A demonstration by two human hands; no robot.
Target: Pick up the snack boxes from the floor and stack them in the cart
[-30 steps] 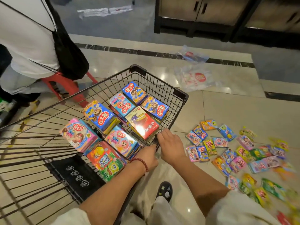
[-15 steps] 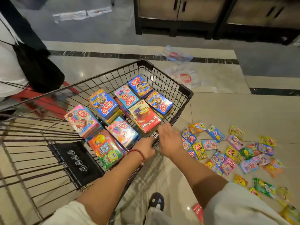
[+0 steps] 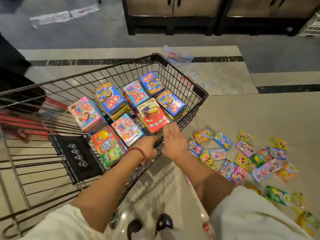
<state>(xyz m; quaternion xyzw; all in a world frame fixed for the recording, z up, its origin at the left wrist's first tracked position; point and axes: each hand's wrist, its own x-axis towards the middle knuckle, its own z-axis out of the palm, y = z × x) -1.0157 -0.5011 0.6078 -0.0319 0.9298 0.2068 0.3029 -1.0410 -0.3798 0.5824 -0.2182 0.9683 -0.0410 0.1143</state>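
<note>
Wire shopping cart [image 3: 180, 78]: black mesh basket, standing on a glossy tiled floor [image 3: 242, 110].

Snack boxes in cart: eight visible, laid flat in stacks on the basket floor. A red box [image 3: 153, 116] lay nearest the near-right wall; blue boxes [image 3: 170, 103] sat beside and behind it; a pink box [image 3: 84, 113] lay at the left; a red-and-green box [image 3: 108, 146] lay closest to the person, just beside a black folded child-seat flap [image 3: 78, 155].

Snack boxes on floor [image 3: 242, 153]: a loose scatter to the right of the cart, in orange, blue, pink, yellow and green; the far-right ones were blurred.

Left hand [image 3: 147, 147]: grip closed around the near rim wire of the cart, fingers curled over it. A red bead bracelet [image 3: 138, 152] sat on the wrist.

Right hand [image 3: 174, 138]: at the same rim, just right of the left hand, fingers straight and reaching toward the edge of the red box; blur hid whether they touched it. Grip open, holding nothing.

Other items: cream sleeves [image 3: 251, 213] on both arms; dark shoes [image 3: 164, 221] below the cart; clear plastic bags [image 3: 178, 56] on the floor beyond the cart; dark-framed cabinets [image 3: 173, 14] at the back.
</note>
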